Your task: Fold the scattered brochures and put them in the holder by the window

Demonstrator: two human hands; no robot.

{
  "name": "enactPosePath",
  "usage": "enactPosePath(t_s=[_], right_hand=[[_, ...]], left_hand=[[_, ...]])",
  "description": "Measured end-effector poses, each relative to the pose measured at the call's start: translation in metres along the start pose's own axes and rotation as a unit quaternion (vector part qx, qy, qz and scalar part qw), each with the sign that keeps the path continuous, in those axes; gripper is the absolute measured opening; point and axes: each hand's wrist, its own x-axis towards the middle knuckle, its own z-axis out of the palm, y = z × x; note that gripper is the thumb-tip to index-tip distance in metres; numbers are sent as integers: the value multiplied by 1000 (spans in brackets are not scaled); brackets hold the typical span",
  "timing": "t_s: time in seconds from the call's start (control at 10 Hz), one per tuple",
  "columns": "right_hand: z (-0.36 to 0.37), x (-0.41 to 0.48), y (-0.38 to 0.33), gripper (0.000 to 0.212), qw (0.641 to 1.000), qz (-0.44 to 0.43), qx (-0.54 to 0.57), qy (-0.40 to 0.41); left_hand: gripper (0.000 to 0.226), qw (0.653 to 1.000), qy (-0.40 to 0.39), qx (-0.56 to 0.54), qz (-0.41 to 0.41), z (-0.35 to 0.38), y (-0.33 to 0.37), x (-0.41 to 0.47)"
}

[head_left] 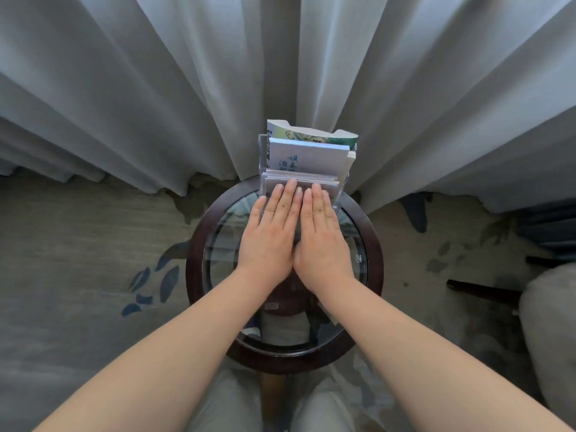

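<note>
- At nine o'clock from the table, grey carpet (93,275) with a patch of blue leaf shapes lies under pale curtains (124,88) that hang across the whole top.
- Round table (194,269), with a dark wood rim and a glass top, stands in the middle, its twelve o'clock edge against the curtain folds.
- Left hand (268,238) lies flat above the glass, fingers straight and together, gripping nothing. Its fingertips (291,186) rest on the front stack of brochures (308,157).
- Clear holder (262,154) sits at twelve o'clock on the table, just before the curtains.
- Inside it the brochures stand in tiers: a green-printed one at the back, a pale one with blue characters before it, and thin pale sheets nearest the hands.
- Right hand (324,241) lies just beside the left, touching it near the thumbs, fingers straight, tips on the same front stack.
- At three o'clock, well apart from the table, stands a pale upholstered seat (548,332).
</note>
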Motion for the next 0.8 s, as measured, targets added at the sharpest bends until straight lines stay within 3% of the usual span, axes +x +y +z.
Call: enactPosePath(t_s=[0.4,0.5,0.7,0.8], right_hand=[[-74,-6,0,97,988,14,-67,-136],[-104,-8,-4,97,986,6,-63,-152],[-216,-3,-21,88,990,1,-100,-103],[-295,1,-33,70,995,-19,-88,-39]], left_hand=[[101,993,-114,15,-24,-65,6,10],[97,987,-144,-3,-71,-101,5,6],[62,981,-106,-18,-160,-223,5,-4],[60,989,-18,-1,-145,-308,5,-3]])
